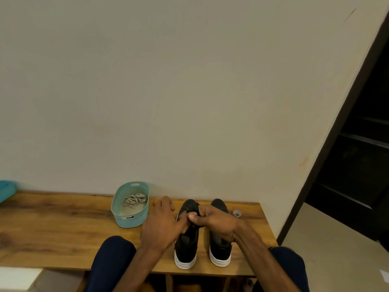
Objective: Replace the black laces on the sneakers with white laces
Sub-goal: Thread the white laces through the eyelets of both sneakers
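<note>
Black lace (195, 207) on the left sneaker (186, 247) is pinched between the thumb and curled fingers of the right hand (214, 221). The left hand (162, 222) rests loose-fingered against that shoe's side. The left sneaker and the right sneaker (220, 247) stand side by side, heels toward the person, on a wooden bench (52, 228). Near them a teal basket (128, 222) holds white laces (134, 200), below a plain beige wall (189, 102).

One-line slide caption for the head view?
Right hand pinches the black lace on a sneaker; white laces lie in the teal basket.
</note>
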Demonstrator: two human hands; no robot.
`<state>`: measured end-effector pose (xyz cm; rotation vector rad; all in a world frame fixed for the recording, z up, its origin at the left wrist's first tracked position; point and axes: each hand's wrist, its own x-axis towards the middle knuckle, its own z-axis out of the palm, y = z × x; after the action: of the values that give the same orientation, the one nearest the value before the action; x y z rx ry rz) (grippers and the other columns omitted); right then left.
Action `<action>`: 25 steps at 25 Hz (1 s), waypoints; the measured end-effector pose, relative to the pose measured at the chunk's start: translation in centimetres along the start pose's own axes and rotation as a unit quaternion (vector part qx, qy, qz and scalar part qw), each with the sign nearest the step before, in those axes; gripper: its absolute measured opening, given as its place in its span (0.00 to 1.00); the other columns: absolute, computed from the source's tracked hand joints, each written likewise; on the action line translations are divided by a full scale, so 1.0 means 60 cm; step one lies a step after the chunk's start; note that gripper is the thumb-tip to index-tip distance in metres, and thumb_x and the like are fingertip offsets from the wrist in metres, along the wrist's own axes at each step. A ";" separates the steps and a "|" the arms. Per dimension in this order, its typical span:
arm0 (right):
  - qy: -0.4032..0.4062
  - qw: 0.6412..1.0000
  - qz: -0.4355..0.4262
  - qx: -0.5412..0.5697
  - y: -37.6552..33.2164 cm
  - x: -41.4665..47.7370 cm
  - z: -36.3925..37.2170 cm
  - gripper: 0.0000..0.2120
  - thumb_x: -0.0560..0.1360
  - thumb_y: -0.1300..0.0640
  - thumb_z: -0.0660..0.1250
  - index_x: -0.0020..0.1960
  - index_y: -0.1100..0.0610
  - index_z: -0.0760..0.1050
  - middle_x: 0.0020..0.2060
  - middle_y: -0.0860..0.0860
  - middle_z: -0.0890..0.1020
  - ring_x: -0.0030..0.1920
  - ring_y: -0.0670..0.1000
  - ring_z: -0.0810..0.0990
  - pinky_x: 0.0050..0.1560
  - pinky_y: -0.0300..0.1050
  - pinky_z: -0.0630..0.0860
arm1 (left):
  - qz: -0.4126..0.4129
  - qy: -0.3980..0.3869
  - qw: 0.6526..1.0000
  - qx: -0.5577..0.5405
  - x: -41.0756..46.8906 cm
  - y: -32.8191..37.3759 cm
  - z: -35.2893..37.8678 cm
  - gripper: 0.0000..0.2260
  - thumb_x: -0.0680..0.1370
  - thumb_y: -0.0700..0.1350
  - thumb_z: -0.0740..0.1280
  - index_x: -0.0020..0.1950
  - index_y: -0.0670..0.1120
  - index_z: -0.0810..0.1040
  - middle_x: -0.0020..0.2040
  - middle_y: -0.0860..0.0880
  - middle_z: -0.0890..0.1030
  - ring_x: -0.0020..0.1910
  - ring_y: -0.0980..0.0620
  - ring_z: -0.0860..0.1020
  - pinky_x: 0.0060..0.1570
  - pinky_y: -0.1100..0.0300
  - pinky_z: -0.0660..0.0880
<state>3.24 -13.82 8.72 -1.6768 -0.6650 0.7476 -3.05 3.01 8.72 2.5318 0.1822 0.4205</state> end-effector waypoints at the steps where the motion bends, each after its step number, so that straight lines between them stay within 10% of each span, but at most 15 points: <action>1: -0.014 1.000 -0.005 -0.002 -0.001 -0.002 -0.003 0.20 0.82 0.49 0.61 0.51 0.67 0.80 0.52 0.65 0.82 0.57 0.56 0.79 0.68 0.52 0.71 | 0.001 -0.061 0.992 -0.113 0.006 -0.006 -0.003 0.11 0.76 0.58 0.67 0.54 0.54 0.74 0.47 0.53 0.79 0.44 0.56 0.78 0.40 0.59 0.76; 6: -0.074 0.991 -0.036 0.105 0.006 -0.012 0.006 0.14 0.83 0.54 0.60 0.49 0.59 0.81 0.45 0.55 0.83 0.54 0.56 0.79 0.65 0.56 0.67 | -0.009 -0.276 0.850 -0.449 0.001 -0.009 -0.011 0.12 0.78 0.48 0.68 0.60 0.44 0.80 0.44 0.38 0.83 0.43 0.47 0.82 0.44 0.59 0.78; 13: -0.061 0.978 -0.026 0.198 0.020 -0.014 0.024 0.09 0.81 0.64 0.61 0.56 0.62 0.80 0.49 0.56 0.85 0.55 0.54 0.81 0.63 0.45 0.73 | -0.056 -0.321 0.868 -0.375 0.000 -0.008 -0.022 0.12 0.78 0.57 0.67 0.49 0.48 0.80 0.36 0.50 0.81 0.42 0.54 0.81 0.39 0.63 0.75; 20: 0.033 0.991 -0.023 0.125 0.016 -0.004 0.042 0.07 0.80 0.58 0.65 0.47 0.59 0.80 0.46 0.57 0.82 0.55 0.57 0.79 0.57 0.43 0.74 | -0.097 -0.201 0.909 -0.352 -0.001 -0.016 -0.008 0.16 0.75 0.56 0.71 0.49 0.43 0.78 0.34 0.50 0.81 0.36 0.55 0.79 0.36 0.61 0.74; 25: 0.030 0.977 -0.015 0.210 0.026 -0.005 0.053 0.08 0.81 0.57 0.65 0.47 0.62 0.78 0.43 0.55 0.80 0.51 0.59 0.78 0.59 0.54 0.74 | -0.167 -0.195 0.851 -0.458 -0.010 -0.015 0.000 0.19 0.73 0.55 0.72 0.49 0.39 0.80 0.33 0.48 0.79 0.36 0.52 0.78 0.37 0.58 0.77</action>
<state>0.68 -12.40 6.67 -1.2926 -0.4511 0.7536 -3.63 3.65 8.05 1.5405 0.1975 -0.1481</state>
